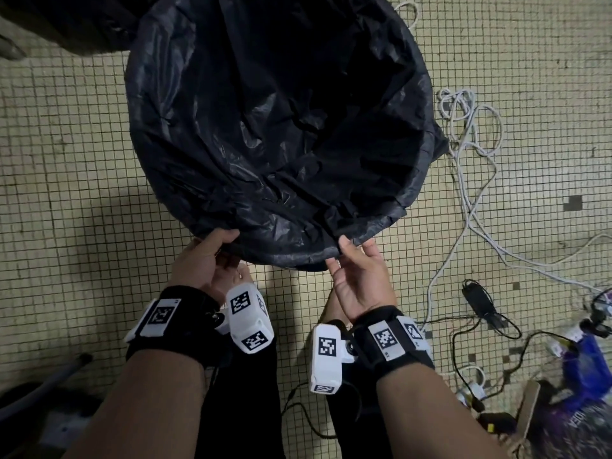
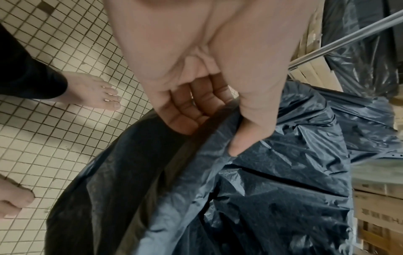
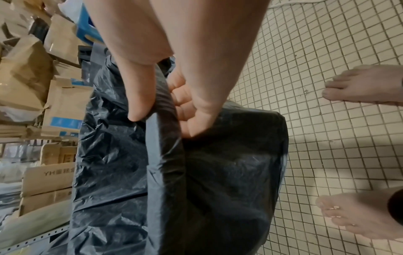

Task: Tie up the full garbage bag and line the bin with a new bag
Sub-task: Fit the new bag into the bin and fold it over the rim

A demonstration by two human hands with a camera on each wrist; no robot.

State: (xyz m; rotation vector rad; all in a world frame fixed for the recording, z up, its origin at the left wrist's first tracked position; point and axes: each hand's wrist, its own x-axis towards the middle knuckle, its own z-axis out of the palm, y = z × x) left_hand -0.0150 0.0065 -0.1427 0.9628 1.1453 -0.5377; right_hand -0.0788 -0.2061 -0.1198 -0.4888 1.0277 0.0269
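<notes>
Floor [image 1: 82,154]: small pale square tiles, with 2 bare feet [image 2: 93,91] standing near the bin.
Bin [image 3: 235,172]: round, standing on the floor in front of the person, its rim and inside covered by a black bag [image 1: 275,127].
Bag: open mouth folded out over the rim, crumpled plastic lining the inside.
Left hand [image 1: 202,263]: thumb inside the bag, fingers [image 2: 191,103] curled under the folded edge, pinching it at the near rim.
Right hand [image 1: 361,276]: thumb on the inner side, fingers [image 3: 185,103] curled outside, gripping the bag edge at the near rim.
Cables [image 1: 470,167]: white loops on the floor, right of the bin.
Boxes [image 3: 48,181]: cardboard, stacked beyond the bin.
</notes>
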